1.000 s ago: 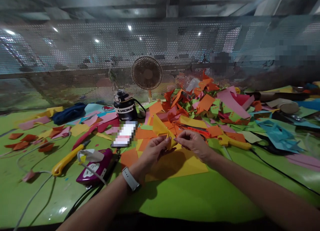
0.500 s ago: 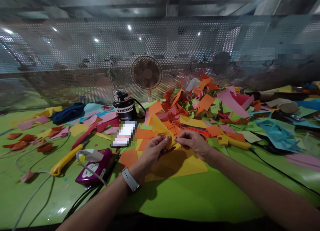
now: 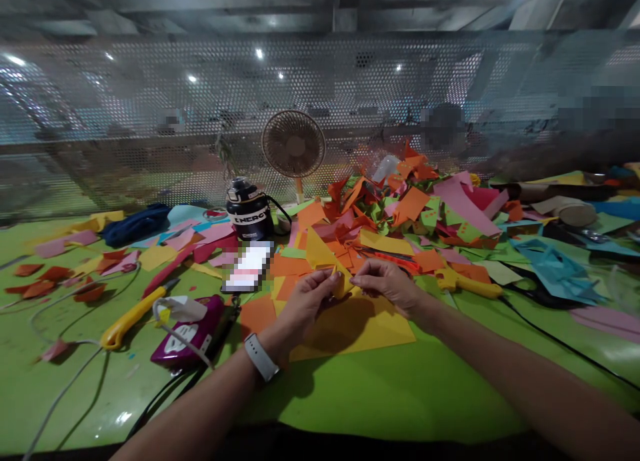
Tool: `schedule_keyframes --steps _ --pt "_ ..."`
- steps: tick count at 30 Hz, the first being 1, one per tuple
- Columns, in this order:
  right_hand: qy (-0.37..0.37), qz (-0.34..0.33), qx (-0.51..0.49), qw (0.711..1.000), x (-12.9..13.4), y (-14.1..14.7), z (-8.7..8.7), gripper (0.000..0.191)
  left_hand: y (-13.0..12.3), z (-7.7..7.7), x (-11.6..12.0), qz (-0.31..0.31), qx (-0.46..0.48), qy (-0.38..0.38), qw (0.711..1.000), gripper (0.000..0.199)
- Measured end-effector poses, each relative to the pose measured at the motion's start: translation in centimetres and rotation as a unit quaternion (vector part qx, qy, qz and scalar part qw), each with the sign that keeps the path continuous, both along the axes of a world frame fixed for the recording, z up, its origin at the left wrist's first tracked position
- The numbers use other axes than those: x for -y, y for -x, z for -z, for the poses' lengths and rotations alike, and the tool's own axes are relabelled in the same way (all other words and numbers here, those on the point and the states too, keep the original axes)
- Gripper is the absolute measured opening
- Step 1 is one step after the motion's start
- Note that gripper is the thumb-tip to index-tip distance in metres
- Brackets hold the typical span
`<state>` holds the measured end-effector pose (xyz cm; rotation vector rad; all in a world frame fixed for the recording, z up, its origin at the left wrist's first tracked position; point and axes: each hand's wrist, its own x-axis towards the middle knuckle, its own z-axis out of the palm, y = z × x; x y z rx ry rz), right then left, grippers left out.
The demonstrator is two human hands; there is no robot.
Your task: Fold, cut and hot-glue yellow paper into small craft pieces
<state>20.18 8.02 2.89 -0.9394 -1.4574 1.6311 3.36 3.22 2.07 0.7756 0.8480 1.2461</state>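
A small folded piece of yellow paper [image 3: 342, 284] is between my two hands, above a larger yellow sheet [image 3: 370, 334] lying on the green table. My left hand [image 3: 313, 298], with a grey watch band at the wrist, pinches its left side between thumb and fingers. On the other side, my right hand [image 3: 385, 284] has its fingertips closed at the paper's right edge. The fingers cover part of the folds. Orange paper pieces [image 3: 290, 266] lie just behind the hands.
A heap of coloured paper scraps [image 3: 390, 201] rises behind. On the left are a phone [image 3: 249, 266], a dark bottle [image 3: 247, 211], a purple power strip [image 3: 187, 334] with cables and a yellow-handled tool [image 3: 133, 318]. Another yellow-handled tool [image 3: 470, 284] lies right. A fan [image 3: 294, 144] stands at the back.
Both hands stay almost in place on the folded yellow paper. The right fingertips have shifted only very slightly at its edge.
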Motion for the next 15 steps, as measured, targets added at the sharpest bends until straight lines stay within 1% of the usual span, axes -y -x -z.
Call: schedule_keyframes --steps 5,8,12,15 --pt "0.021 -0.002 0.001 1.000 -0.14 -0.10 0.08 0.034 0.01 0.49 -0.04 -0.001 -0.006 -0.005 1.000 0.030" --pt "0.005 -0.018 0.009 1.000 0.08 -0.09 -0.31 0.035 0.00 0.26 -0.02 -0.014 -0.006 0.000 1.000 0.032" --pt "-0.030 -0.039 0.028 0.998 0.40 0.03 -0.58 0.038 -0.03 -0.29 0.06 -0.008 -0.008 0.000 1.000 0.034" --pt "-0.023 -0.040 0.013 0.999 0.42 0.08 -0.36 0.041 -0.06 -0.44 0.12 -0.007 -0.001 -0.005 1.000 0.032"
